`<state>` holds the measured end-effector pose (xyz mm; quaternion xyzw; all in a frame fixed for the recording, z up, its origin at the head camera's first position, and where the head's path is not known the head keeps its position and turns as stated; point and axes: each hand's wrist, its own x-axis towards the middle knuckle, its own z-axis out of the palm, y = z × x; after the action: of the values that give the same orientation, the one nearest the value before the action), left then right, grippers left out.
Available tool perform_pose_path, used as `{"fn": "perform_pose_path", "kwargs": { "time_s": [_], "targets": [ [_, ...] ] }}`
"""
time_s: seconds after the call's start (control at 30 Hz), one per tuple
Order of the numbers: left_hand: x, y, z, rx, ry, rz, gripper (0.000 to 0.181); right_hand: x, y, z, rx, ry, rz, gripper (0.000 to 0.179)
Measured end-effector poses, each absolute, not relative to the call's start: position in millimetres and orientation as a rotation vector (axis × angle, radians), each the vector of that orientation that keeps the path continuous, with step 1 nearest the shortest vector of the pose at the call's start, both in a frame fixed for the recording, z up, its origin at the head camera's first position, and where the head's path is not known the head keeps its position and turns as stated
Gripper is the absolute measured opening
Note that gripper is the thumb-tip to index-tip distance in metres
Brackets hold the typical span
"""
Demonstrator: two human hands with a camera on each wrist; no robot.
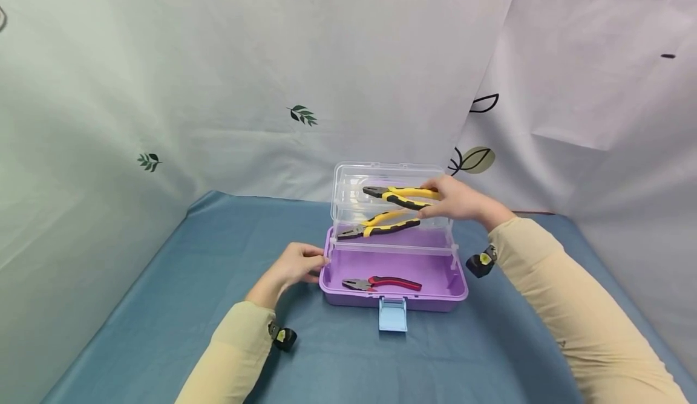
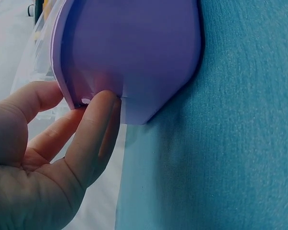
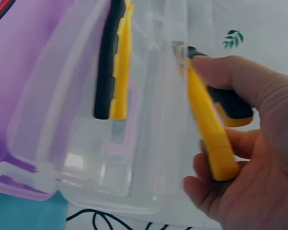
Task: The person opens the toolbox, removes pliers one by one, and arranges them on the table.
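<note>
A purple toolbox (image 1: pixel 392 263) stands with its clear plastic trays (image 1: pixel 394 249) raised at the back. My left hand (image 1: pixel 296 263) pinches its left end, thumb at the rim and fingers (image 2: pixel 93 124) against the outer wall. My right hand (image 1: pixel 460 198) holds combination pliers with yellow-and-black handles (image 1: pixel 405 192) above the trays, jaws pointing left. In the right wrist view, the thumb lies near the pivot and the fingers curl by a yellow handle (image 3: pixel 209 129). A second yellow-and-black pair of pliers (image 1: pixel 389 228) lies in a clear tray. Red-and-black pliers (image 1: pixel 394 281) lie in the purple bottom.
A light blue latch (image 1: pixel 392 316) hangs down at the toolbox's front. Blue cloth (image 1: pixel 234 234) covers the table, and a pale printed curtain (image 1: pixel 261 168) stands behind it. Dark cords (image 3: pixel 103 220) show below the trays in the right wrist view.
</note>
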<state>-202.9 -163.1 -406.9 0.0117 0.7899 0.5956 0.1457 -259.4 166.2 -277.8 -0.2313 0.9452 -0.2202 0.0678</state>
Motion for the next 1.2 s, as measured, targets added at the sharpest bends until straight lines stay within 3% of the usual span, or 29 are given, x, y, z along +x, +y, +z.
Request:
{"fn": "perform_pose_path", "kwargs": {
  "time_s": [0.4,0.7,1.2],
  "targets": [
    [-206,-163,-409,-0.008,2.275,1.73,0.033,-248,164,-300,-0.588,2.94,-0.829,0.064],
    [-205,-164,-410,-0.015,2.304,1.73,0.034,-244,167,-315,-0.646,3.001,-0.951,0.073],
    [-202,-162,-414,-0.06,2.338,1.738,0.03,-219,177,-338,-0.702,3.187,-0.97,0.072]
  ]
}}
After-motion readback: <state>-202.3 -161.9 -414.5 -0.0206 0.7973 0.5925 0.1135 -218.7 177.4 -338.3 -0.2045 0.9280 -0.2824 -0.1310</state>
